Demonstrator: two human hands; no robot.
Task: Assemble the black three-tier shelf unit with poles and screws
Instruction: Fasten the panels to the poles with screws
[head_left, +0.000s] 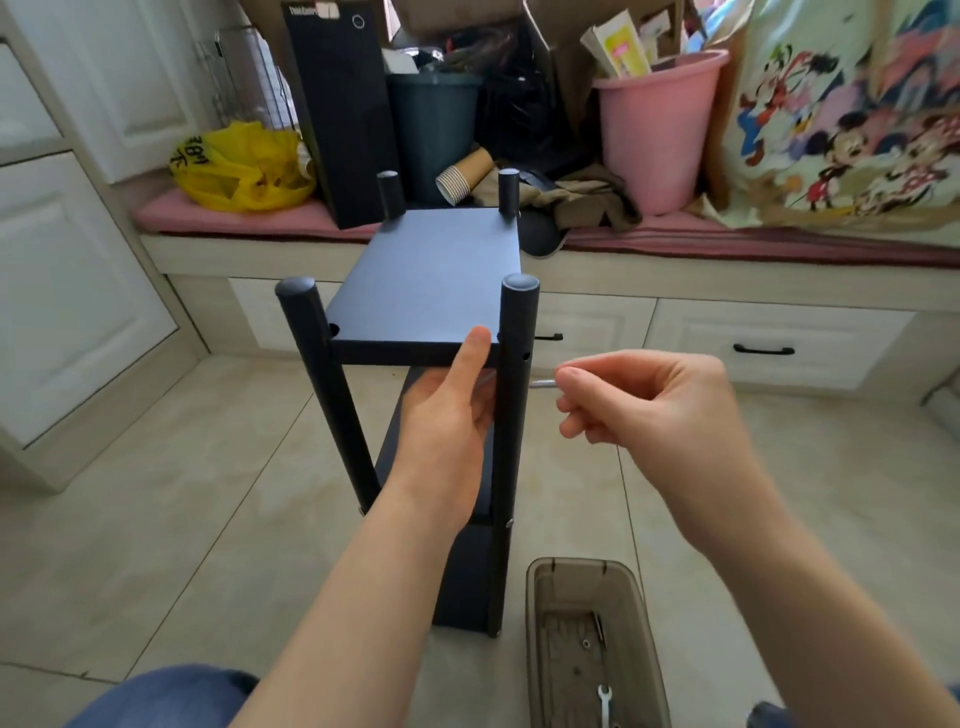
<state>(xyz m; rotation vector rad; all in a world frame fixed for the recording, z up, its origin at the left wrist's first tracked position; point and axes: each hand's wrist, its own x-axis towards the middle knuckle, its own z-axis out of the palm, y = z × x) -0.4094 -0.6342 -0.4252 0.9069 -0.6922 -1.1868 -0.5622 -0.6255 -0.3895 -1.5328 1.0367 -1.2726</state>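
Observation:
The black shelf unit stands upright on the tiled floor in front of me. Its top board (431, 280) sits between four black poles; the near right pole (511, 415) has small side holes. My left hand (447, 410) grips the front edge of the top board, thumb on top and fingers underneath. My right hand (639, 395) pinches a thin silver tool (543, 383), whose tip points at the near right pole just below the top board. Lower boards are partly hidden behind my left arm.
A translucent brown tray (540, 623) on the floor at the lower right holds screws and a small white wrench (603, 701). A cushioned bench (727, 244) behind carries a pink bucket (654, 130), yellow bag, black box and paper cups. White cabinets stand at left.

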